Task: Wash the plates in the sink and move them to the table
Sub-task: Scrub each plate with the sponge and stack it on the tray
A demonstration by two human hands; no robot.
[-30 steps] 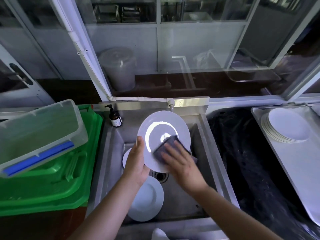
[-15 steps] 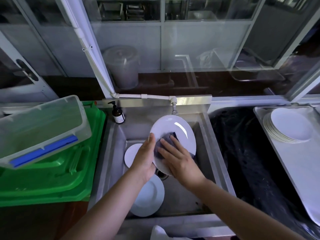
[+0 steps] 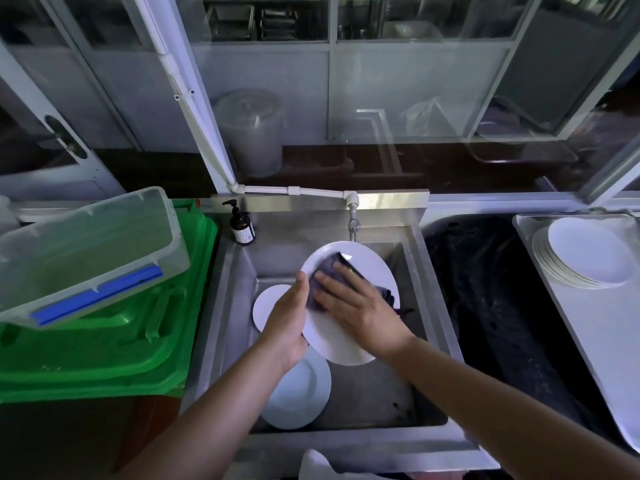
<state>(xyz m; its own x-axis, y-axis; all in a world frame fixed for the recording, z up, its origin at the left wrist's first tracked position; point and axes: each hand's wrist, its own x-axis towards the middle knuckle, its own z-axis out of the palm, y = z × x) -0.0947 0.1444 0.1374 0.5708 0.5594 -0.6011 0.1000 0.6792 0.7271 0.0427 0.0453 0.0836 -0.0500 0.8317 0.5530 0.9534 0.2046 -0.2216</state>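
— What are your hands doing?

— My left hand [image 3: 289, 320] grips the left edge of a round white plate [image 3: 360, 327], thumb lying up along the rim and the fingers curled behind where I can't see them. I hold it tilted over the steel sink [image 3: 221, 323], just below the tap [image 3: 353, 226].

— And the other one?

— My right hand [image 3: 360, 310] lies flat on the plate's face, fingers straight and slightly spread, pressing a dark cloth [image 3: 320, 282] against it. The cloth is soft and crumpled, and a bit of it trails off the plate's right edge.

— What else is in the basin?

— Two more white plates, smooth and glossy. One [image 3: 268, 306] shows behind my left hand, the other [image 3: 298, 393] lies under my left wrist near the front wall. The basin itself is dull brushed metal with square corners.

— And the clean ones?

— A stack of plates [image 3: 585, 254] sits on a flat metal tray [image 3: 616, 341] on the table to my right, well apart from the sink, with a dark rumpled sheet [image 3: 491, 306] between them.

— To your left?

— A brown pump bottle [image 3: 242, 225] stands at the sink's back corner. Beside it a clear plastic tub with a blue clip [image 3: 86, 247] rests tilted on a green moulded lid [image 3: 104, 341].
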